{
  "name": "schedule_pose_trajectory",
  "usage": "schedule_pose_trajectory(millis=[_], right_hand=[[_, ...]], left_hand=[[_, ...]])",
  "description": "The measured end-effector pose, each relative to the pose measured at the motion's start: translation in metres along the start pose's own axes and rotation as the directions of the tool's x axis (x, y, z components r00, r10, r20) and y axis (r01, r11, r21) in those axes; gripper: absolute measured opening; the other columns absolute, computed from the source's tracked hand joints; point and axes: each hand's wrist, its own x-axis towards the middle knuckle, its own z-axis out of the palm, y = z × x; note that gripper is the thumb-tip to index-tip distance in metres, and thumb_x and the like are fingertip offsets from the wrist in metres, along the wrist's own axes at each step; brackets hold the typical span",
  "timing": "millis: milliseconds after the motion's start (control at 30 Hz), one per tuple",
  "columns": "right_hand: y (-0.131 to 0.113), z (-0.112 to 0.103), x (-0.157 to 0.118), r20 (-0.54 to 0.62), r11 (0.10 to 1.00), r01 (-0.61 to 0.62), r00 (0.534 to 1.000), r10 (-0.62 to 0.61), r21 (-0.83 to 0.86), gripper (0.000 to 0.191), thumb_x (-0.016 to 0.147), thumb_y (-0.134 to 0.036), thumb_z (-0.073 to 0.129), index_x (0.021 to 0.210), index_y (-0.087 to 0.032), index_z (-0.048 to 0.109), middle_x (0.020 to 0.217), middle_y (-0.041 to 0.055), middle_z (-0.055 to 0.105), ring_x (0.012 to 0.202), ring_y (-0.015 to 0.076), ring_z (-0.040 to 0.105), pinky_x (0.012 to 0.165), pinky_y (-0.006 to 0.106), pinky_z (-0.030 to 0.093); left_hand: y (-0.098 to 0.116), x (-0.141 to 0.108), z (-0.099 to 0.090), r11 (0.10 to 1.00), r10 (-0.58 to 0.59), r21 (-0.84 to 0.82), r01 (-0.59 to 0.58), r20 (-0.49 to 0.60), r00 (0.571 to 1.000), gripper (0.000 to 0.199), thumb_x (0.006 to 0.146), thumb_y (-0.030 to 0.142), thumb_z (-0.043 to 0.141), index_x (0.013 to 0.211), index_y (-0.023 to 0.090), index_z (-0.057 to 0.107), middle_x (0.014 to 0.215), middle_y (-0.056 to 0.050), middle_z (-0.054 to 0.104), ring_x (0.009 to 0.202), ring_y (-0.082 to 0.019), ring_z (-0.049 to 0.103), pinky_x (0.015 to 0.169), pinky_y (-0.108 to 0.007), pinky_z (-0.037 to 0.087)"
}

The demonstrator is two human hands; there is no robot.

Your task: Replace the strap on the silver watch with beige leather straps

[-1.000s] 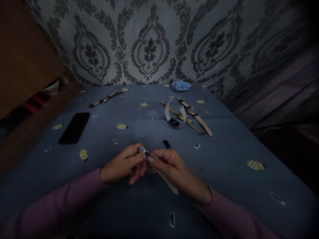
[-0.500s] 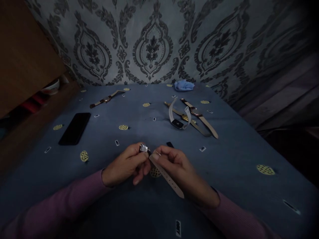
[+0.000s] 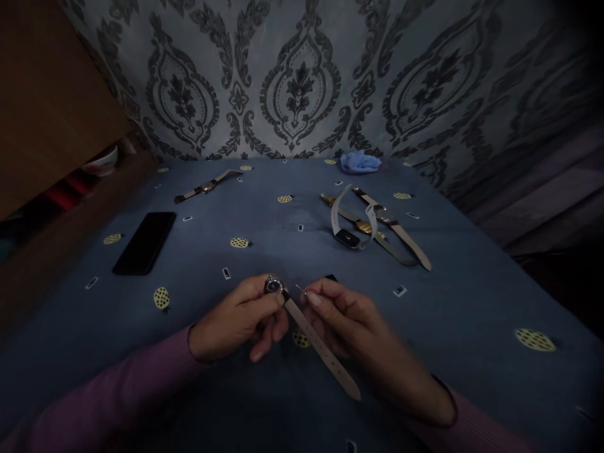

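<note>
My left hand [image 3: 243, 314] is closed around a wristwatch [image 3: 275, 286], its round silver case tilted up between thumb and fingers. The pale, holed inner side of its strap [image 3: 321, 346] slants down to the right, past my right hand. Thumb and forefinger of my right hand [image 3: 352, 318] pinch a thin metal pin [image 3: 301, 289], its tip pointing at the watch but apart from it. Part of a small black object [image 3: 331, 277] shows behind my right fingers; the rest is hidden.
A smartwatch [image 3: 348, 238] with a pale band rests against a gold watch [image 3: 363, 226]; another strap watch [image 3: 384, 215] lies beside them. Farther left are a watch [image 3: 206, 187] and a black phone [image 3: 145, 244]. A crumpled blue cloth [image 3: 360, 162] sits by the wall.
My right hand has drawn back to the right with the pin, away from the watch case. The watch face has tilted, and more of the strap shows. The view has shifted slightly.
</note>
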Motion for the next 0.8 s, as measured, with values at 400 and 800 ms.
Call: schedule_pose_trajectory(millis=[400, 800], right_hand=[[-0.0002, 0.0029, -0.0001, -0.026, 0.932, 0.121, 0.990, -0.138, -0.342, 0.038, 0.091, -0.049, 0.048, 0.068, -0.019, 0.048, 0.059, -0.0044, 0.039, 0.051, 0.0094, 0.034, 0.047, 0.023, 0.031], [0.0019, 0.0049, -0.0009, -0.007, 0.944, 0.085, 0.996, -0.092, -0.317, 0.042, 0.091, -0.053, 0.046, 0.067, -0.018, 0.053, 0.058, -0.0029, 0.044, 0.051, 0.0099, 0.039, 0.048, 0.024, 0.033]], left_hand=[[-0.0010, -0.0001, -0.0006, 1.000, -0.005, -0.007, 0.005, 0.002, 1.000, 0.017, 0.095, 0.022, 0.039, 0.079, 0.017, 0.044, 0.058, 0.005, 0.057, 0.029, -0.002, 0.042, 0.029, -0.011, 0.026], [-0.0052, -0.0010, -0.0023, 0.998, 0.026, 0.058, -0.027, 0.008, 1.000, 0.016, 0.096, 0.023, 0.037, 0.081, 0.018, 0.042, 0.059, 0.006, 0.057, 0.031, -0.001, 0.044, 0.031, -0.012, 0.025]])
